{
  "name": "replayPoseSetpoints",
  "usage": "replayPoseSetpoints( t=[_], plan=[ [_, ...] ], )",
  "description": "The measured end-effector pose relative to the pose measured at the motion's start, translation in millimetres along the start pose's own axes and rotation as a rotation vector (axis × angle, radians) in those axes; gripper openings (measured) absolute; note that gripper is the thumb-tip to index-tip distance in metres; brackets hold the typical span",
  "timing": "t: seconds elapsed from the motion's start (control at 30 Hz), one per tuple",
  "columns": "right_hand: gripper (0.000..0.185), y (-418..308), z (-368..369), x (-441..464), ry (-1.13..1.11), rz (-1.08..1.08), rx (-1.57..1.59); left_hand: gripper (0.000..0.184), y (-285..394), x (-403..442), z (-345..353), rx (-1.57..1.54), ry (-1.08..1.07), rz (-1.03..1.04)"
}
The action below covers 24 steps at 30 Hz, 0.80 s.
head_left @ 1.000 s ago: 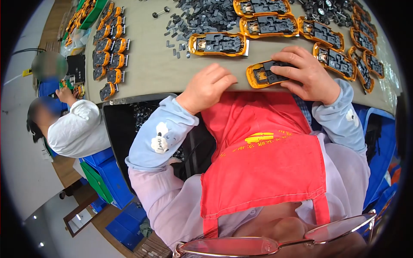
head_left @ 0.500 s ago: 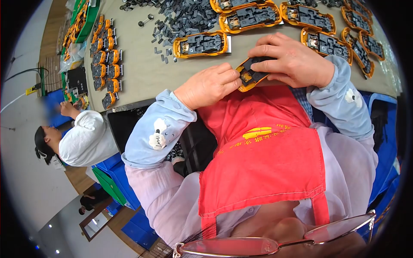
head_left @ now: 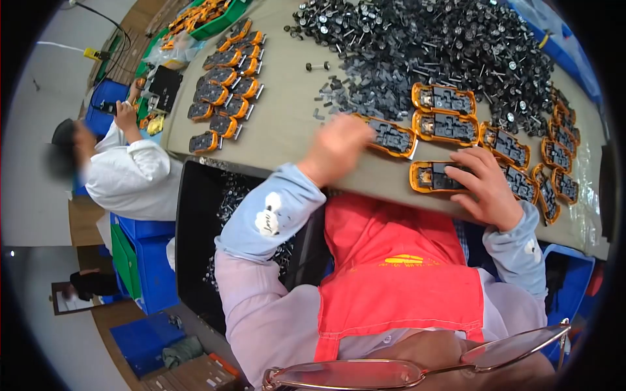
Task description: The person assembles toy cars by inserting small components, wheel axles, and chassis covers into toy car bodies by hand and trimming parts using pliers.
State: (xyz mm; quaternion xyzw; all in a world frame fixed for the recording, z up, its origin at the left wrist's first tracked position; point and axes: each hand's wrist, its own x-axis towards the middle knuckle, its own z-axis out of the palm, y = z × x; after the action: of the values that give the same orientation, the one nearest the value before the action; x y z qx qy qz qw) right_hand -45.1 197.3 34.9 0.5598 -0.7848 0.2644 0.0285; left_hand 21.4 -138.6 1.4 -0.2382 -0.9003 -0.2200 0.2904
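My right hand point(head_left: 488, 188) grips the right end of a toy car body point(head_left: 429, 176) at the table's near edge. Its orange shell lies upside down with the dark underside up, and my fingers cover part of it. My left hand point(head_left: 340, 148), smeared by motion, is at the left end of another upturned toy car body point(head_left: 391, 138). Whether its fingers hold anything does not show. Behind that hand lie small black plastic pieces point(head_left: 368, 85) in a loose heap.
More upturned car bodies point(head_left: 445, 127) lie beyond and to the right. A big pile of wheel axles point(head_left: 482, 52) covers the back. Rows of orange cars point(head_left: 222, 94) stand at left. A black bin point(head_left: 195, 228) sits below the table edge; a co-worker point(head_left: 140, 176) sits at far left.
My left hand has let go of the car body and moved left toward the small black pieces. My right hand has moved right and lower with it. The view has shifted, showing more of the table.
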Motion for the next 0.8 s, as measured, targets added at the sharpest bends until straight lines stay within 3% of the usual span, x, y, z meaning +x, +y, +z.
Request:
replayPoseSetpoints(
  t=[0.1, 0.17, 0.27, 0.4, 0.5, 0.6, 0.7, 0.8],
  plan=[
    [0.04, 7, -17, -2, 0.071, 0.054, -0.056, 0.021, -86, 7, -6, 0.257, 0.066, -0.452],
    [0.026, 12, -32, 5, 0.141, 0.108, -0.118, 0.044, -120, 26, -2, 0.307, 0.078, -0.718],
    [0.013, 30, -48, 17, 0.192, 0.194, -0.179, 0.059, -143, 52, 11, 0.436, -0.098, -0.886],
    [0.01, 75, -39, 56, 0.215, 0.153, -0.145, 0.06, -175, 53, 25, 0.422, -0.361, -0.863],
    [0.014, 109, -19, 102, 0.103, 0.122, -0.17, 0.057, -171, 52, 20, 0.442, -0.348, -0.813],
    [0.018, 138, -3, 133, -0.022, 0.017, -0.258, 0.055, -146, 68, 15, 0.427, -0.209, -0.92],
    [0.017, 147, -1, 146, -0.185, 0.021, -0.285, 0.057, -146, 74, 21, 0.459, -0.223, -0.91],
    [0.016, 147, -4, 149, -0.047, 0.037, -0.162, 0.057, -155, 76, 29, 0.505, -0.253, -0.925]
  ],
)
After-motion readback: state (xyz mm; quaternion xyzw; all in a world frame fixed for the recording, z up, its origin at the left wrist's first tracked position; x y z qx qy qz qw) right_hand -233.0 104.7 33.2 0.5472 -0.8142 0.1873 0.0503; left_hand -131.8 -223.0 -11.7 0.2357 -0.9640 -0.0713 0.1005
